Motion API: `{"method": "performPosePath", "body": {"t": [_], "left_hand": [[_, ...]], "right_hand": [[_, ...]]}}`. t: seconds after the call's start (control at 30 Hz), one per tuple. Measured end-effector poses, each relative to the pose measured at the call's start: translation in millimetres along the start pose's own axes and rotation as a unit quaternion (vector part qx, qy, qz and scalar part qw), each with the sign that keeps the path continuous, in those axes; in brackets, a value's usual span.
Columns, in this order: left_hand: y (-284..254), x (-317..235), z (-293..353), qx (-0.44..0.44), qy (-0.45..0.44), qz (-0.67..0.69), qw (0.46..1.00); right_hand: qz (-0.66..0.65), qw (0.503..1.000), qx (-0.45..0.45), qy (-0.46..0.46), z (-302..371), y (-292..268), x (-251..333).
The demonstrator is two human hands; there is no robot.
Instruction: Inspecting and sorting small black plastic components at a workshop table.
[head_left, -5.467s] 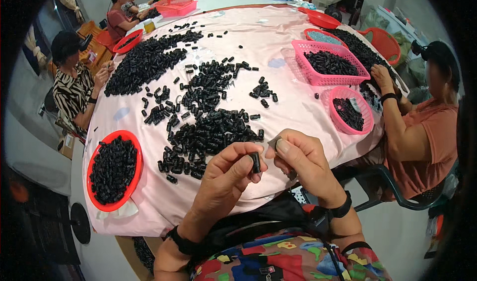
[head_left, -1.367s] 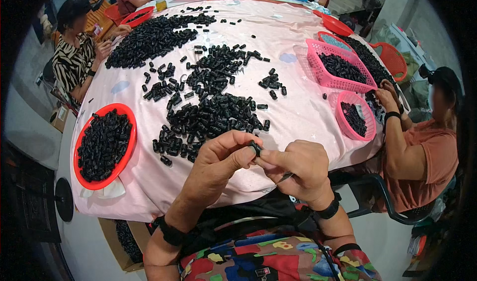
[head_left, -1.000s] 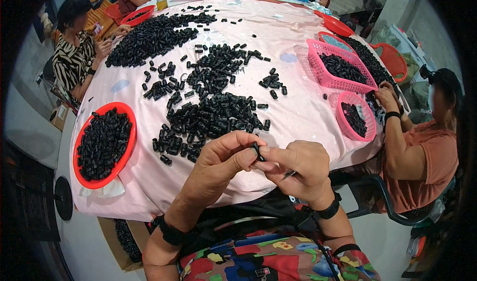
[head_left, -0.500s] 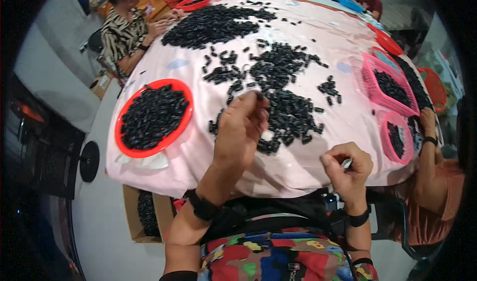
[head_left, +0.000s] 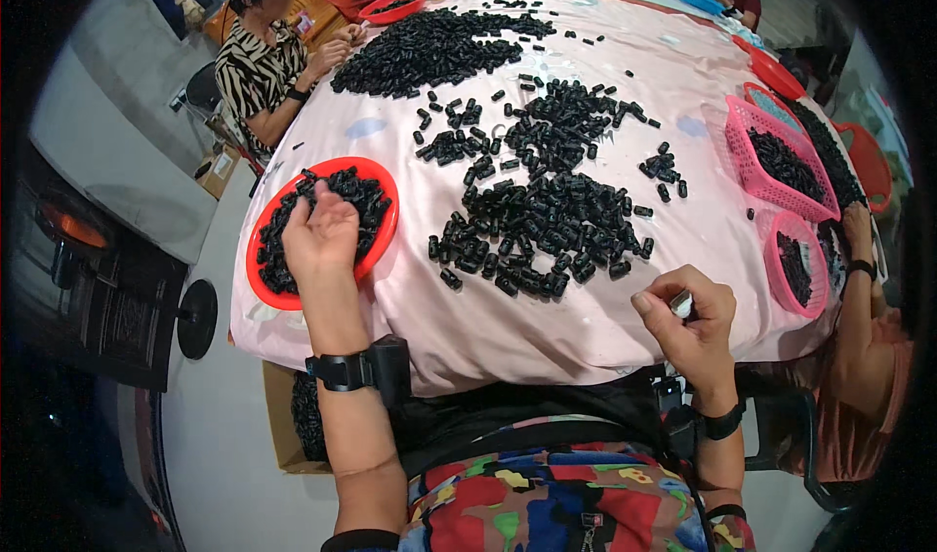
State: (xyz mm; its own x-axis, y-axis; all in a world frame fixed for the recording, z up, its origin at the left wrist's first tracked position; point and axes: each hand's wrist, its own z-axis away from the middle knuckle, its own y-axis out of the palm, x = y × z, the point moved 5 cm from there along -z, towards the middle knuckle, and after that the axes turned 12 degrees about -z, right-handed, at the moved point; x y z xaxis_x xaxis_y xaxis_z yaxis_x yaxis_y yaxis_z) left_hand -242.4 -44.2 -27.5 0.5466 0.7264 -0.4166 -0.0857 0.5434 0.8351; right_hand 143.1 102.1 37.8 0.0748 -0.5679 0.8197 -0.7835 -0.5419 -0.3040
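My left hand [head_left: 327, 228] is over the red bowl [head_left: 392, 205] on the left, fingers apart and palm showing, with nothing visible in it. Small black cylindrical parts [head_left: 363, 193] fill that bowl. Above the near table edge, my right hand [head_left: 688, 323] is closed around a small object with a pale, shiny end [head_left: 681, 304]; most of it is hidden in the fingers, so its kind is unclear. Between my hands, a loose heap of the same black parts [head_left: 556, 225] lies on the pink cloth [head_left: 439, 332].
Farther back lies a bigger black heap [head_left: 429, 49]. A pink basket [head_left: 734, 152] and a round pink basket [head_left: 818, 284] hold parts at the right, near a co-worker's arm [head_left: 861, 249]. Another person [head_left: 268, 69] sits far left. A cardboard box [head_left: 283, 420] stands below the table.
My left hand has moved left from above the middle heap to the red bowl, and its curled fingers have opened. My right hand stays nearly in place, still gripping the small object.
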Motion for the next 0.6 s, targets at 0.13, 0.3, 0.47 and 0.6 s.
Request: {"method": "performPosePath", "body": {"t": [0.13, 0.3, 0.47, 0.6], "left_hand": [[35, 37, 27, 0.171, 0.021, -0.325, 0.930], [51, 96, 56, 0.350, 0.109, -0.738, 0.567], [42, 136, 75, 0.318, 0.125, -0.840, 0.421], [50, 143, 83, 0.306, 0.255, -0.884, 0.246]], "right_hand": [[-0.009, 1.000, 0.004, 0.012, 1, -1, -2], [-0.005, 1.000, 0.002, 0.024, 1, -2, -6], [-0.022, 0.999, 0.023, 0.043, 0, 1, -6], [-0.013, 0.999, 0.021, 0.029, 0, 1, -6]]}}
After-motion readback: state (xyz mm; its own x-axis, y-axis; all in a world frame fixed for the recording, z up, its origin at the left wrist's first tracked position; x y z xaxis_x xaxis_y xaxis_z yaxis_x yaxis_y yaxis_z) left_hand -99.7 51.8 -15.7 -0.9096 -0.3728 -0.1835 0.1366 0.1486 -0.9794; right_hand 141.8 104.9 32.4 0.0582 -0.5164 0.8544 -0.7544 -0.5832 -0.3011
